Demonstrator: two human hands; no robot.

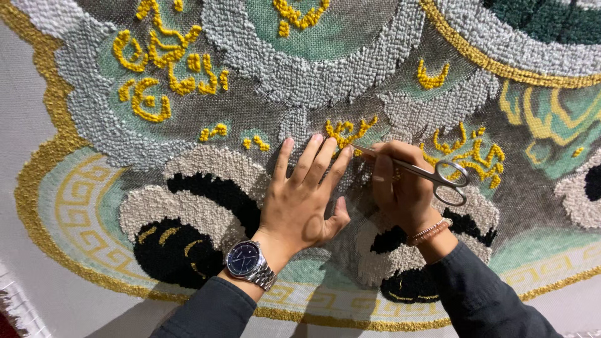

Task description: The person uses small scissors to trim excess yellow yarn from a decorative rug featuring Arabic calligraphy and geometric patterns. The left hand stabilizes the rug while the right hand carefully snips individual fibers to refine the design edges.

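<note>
A large tufted rug [250,100] with grey, green, black and yellow pile fills the view, stretched on white backing cloth. My left hand [307,194] lies flat on it, fingers together and pointing up at a yellow tufted motif [348,131]; a dark-faced metal wristwatch [245,260] sits on that wrist. My right hand [404,188] grips silver scissors [432,175], whose tips reach left to the yellow motif beside my left fingertips. A beaded bracelet [431,231] circles the right wrist.
A gold looped border [44,169] edges the rug at the left and along the bottom. Bare white backing cloth [19,263] lies outside it. Black pile patches [169,250] sit under and beside my forearms.
</note>
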